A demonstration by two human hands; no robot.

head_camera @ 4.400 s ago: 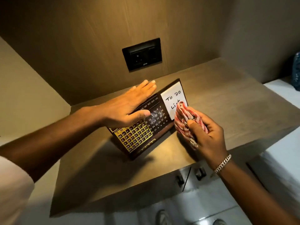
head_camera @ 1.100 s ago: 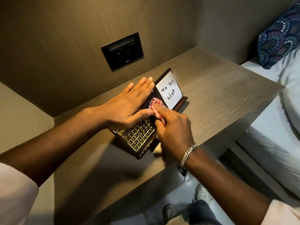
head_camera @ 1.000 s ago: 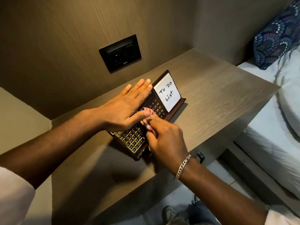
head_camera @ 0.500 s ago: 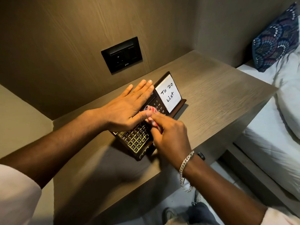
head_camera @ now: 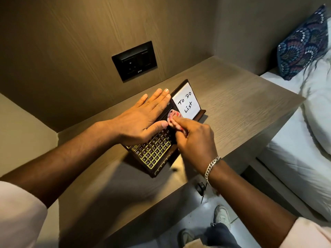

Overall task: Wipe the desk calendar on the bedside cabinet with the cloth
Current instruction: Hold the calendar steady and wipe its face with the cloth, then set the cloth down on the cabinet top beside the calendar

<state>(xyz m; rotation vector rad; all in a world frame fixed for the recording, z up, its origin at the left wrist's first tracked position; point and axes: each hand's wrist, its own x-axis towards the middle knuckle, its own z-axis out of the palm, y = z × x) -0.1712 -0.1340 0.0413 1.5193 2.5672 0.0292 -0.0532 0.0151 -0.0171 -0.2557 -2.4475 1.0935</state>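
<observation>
Bench (head_camera: 232, 97), wood, below wall socket (head_camera: 134, 60). Calendar (head_camera: 155, 153): mid-bench, tilted. Your left hand (head_camera: 143, 120): flat, open, pinning its top. Right hand (head_camera: 195, 138): closed on cloth (head_camera: 173, 114). Risk: press hard, calendar slides or folds; cloth smears note (head_camera: 186, 102).

Round the edges: socket plate, pillows, shoes.
Black socket plate (head_camera: 134, 61) set in the wood-grain wall panel (head_camera: 71, 42), up beyond the fingertips. Patterned blue cushion (head_camera: 302, 45) far off to the right of the fingers, leaning over a white pillow (head_camera: 320, 104) and white bedsheet (head_camera: 295, 158). Pale shoe (head_camera: 221, 214) on the grey floor (head_camera: 206, 221), down below the fingers. Silver chain bracelet (head_camera: 211, 166) back behind the knuckles.
</observation>
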